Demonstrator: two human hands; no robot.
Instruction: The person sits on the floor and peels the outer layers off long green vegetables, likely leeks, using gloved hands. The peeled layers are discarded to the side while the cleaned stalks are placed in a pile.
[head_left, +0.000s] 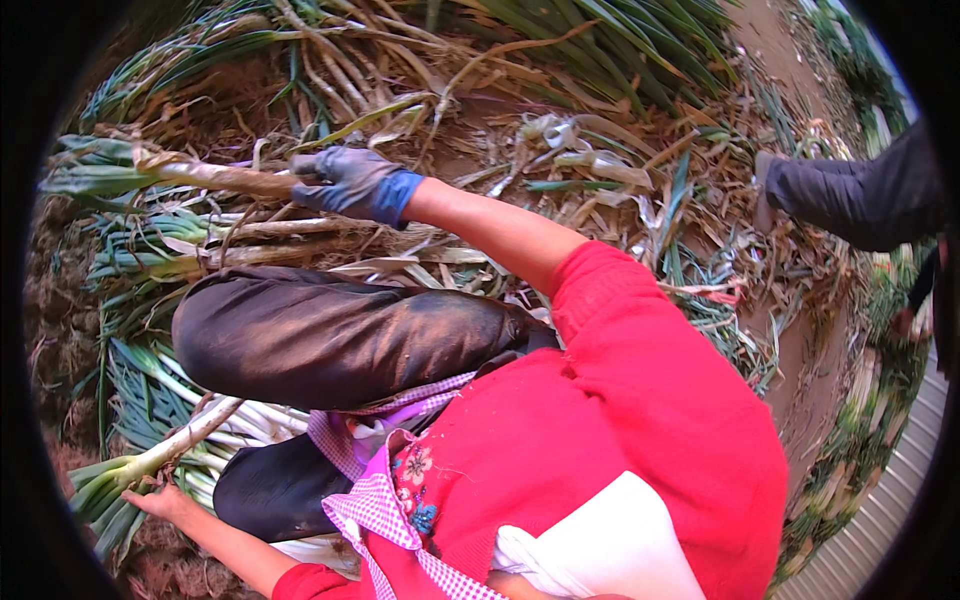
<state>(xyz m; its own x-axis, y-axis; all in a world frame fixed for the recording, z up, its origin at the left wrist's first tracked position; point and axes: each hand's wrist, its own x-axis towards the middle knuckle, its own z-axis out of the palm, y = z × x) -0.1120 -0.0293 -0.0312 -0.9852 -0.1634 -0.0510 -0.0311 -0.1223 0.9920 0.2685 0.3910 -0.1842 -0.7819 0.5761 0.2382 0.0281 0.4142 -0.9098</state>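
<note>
My right hand (351, 184), in a dirty blue-grey glove, grips the root end of a soil-covered leek or large green onion (225, 178). That stalk points left, with its green leaves away from me. At the lower left my bare left hand (159, 501) holds another stalk (180, 442) where the leaves meet the pale shaft. Its white end rises toward my knees. Below it, between my legs, lies a pile of clean white stalks (255, 424). Unpeeled, brownish stalks (277, 240) lie beside my upper knee, under my right forearm's side.
Dry husks and leaf scraps (600, 172) litter the soil. A heap of long green leaves (600, 45) stands at the top. Another person's trousered leg (847, 187) is at the right, with a hand (902, 322) near further stalks. A corrugated sheet (877, 480) edges the lower right.
</note>
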